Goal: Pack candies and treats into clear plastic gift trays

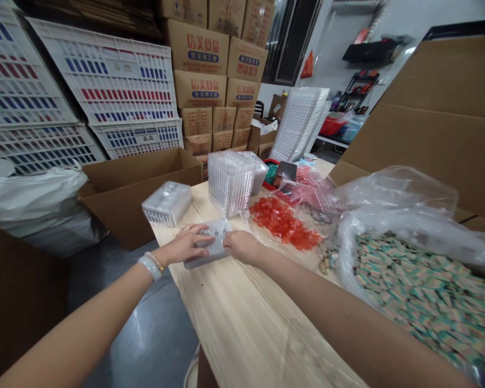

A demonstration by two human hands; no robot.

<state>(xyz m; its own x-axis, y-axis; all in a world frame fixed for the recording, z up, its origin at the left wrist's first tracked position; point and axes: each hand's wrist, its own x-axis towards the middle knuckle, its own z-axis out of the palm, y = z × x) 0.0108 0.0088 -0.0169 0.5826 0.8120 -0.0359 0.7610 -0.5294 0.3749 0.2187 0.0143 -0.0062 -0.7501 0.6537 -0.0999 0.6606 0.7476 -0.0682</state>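
Note:
My left hand (184,243) and my right hand (239,247) both grip the sides of a clear plastic tray (210,254) on the pale wooden table (246,318). Behind them stand a tall stack of clear plastic trays (231,183) and a shorter stack lying flat (167,203). To the right of my right hand lies a heap of small red translucent pieces (283,222). Further right, a plastic-lined carton holds many green-and-tan wrapped sweets (424,302). Part of the tray is hidden under my fingers.
An open cardboard box (133,199) and a white sack (32,205) stand left of the table. White plastic crates (109,81) and stacked printed cartons (210,70) rise behind. Crumpled plastic bags (307,188) lie at the table's far end, and the grey floor shows below its left edge.

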